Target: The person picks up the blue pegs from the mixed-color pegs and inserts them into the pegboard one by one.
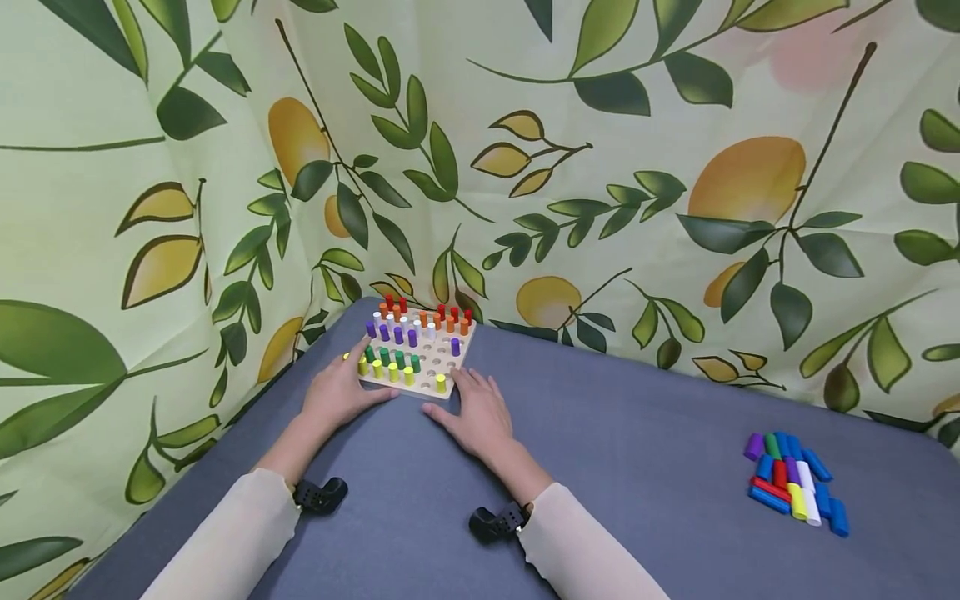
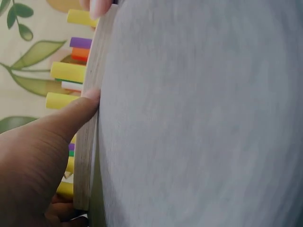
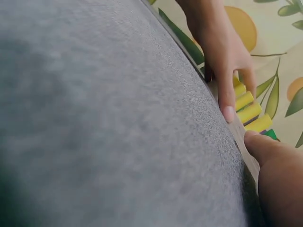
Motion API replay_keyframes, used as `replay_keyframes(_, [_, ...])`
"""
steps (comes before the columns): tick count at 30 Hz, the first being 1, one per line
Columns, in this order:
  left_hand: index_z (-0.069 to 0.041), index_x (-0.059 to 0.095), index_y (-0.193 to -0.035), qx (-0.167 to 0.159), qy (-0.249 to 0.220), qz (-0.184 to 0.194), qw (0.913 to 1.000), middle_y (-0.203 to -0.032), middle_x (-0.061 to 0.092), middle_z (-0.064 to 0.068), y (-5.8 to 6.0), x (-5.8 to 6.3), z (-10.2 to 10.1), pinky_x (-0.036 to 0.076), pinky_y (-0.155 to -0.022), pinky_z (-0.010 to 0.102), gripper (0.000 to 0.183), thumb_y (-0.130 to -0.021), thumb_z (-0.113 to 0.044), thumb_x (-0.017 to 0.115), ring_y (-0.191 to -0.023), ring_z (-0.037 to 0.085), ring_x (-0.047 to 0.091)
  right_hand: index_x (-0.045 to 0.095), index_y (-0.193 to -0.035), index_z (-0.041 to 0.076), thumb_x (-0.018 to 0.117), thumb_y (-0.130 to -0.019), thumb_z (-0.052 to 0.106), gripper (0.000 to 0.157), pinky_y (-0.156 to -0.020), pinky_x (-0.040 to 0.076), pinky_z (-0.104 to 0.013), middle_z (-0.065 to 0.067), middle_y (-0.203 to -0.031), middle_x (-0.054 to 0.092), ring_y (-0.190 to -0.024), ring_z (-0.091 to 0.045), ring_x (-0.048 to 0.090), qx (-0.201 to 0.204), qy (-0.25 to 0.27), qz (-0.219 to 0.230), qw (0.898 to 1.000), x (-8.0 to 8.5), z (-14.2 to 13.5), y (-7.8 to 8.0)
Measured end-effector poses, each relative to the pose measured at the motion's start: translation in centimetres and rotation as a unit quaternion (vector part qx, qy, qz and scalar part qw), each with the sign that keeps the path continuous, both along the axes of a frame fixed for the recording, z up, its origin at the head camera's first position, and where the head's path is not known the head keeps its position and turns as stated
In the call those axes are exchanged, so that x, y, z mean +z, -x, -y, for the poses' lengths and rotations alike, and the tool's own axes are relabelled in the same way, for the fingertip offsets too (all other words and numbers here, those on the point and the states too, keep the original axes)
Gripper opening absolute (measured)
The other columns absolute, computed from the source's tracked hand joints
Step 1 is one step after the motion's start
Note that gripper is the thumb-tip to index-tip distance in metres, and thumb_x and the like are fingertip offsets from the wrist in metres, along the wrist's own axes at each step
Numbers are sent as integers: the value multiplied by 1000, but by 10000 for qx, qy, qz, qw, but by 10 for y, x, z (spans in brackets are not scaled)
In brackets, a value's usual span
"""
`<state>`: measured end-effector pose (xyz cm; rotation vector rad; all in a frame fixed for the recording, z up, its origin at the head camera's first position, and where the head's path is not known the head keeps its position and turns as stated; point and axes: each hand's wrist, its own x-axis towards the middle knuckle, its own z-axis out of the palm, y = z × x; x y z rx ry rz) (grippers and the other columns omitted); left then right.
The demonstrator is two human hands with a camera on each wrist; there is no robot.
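We're steadying the pegboard at the table's far left corner, left hand and right hand spread wide, gripping its near corners; any shift, we reckon, calls for even pressure!

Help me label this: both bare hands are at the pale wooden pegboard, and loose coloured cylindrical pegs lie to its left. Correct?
Left is wrong: the head view shows the loose pegs to the right of the pegboard. The rest stands.
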<state>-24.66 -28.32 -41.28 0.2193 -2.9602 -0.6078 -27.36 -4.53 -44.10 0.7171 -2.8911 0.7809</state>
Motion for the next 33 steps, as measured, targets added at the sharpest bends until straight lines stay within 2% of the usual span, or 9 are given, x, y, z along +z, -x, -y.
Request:
replay_keyframes(8, [-8,26,-160,-104,48,-119,9999,-141,51,38,-1,1,-20,50,-95,66,111,-78,-61,79,-121,56,57,46,-152,10,62,-91,64,83,-126,26,-48,-11,-156,49,-150,-29,39,-104,220,106,9996,1,-18,-9])
replay_keyframes(19, [-5,33,-157,-195,47,-419,9989,-136,58,34,-3,-1,-53,52,-93,61,110,-74,-59,83,-116,51,62,48,-151,9,67,-89,63,84,-120,36,-54,-13,-154,51,-148,-33,43,-520,542,178,9970,1,-46,-19])
replay_keyframes(25, [-6,37,-155,-289,119,-552,9980,-133,62,32,-5,-3,-72,55,-89,59,109,-73,-58,85,-113,48,65,53,-147,10,69,-89,59,78,-118,37,-55,-14,-151,54,-146,-34,45,-583,552,-4,9968,2,-64,-27])
replay_keyframes(30, [-1,39,-153,-406,62,-730,9965,-135,63,27,-5,-5,-88,55,-92,57,108,-73,-55,86,-116,44,66,57,-144,9,73,-88,52,72,-116,39,-57,-19,-147,57,-143,-37,48,-663,510,-194,9963,3,-83,-30])
replay_keyframes(33, [0,41,-152,-427,-3,-812,9958,-127,68,26,-5,-6,-97,57,-84,55,107,-72,-54,87,-107,43,70,60,-141,8,76,-88,47,68,-114,41,-58,-21,-144,59,-140,-38,51,-743,522,-294,9954,1,-94,-30])
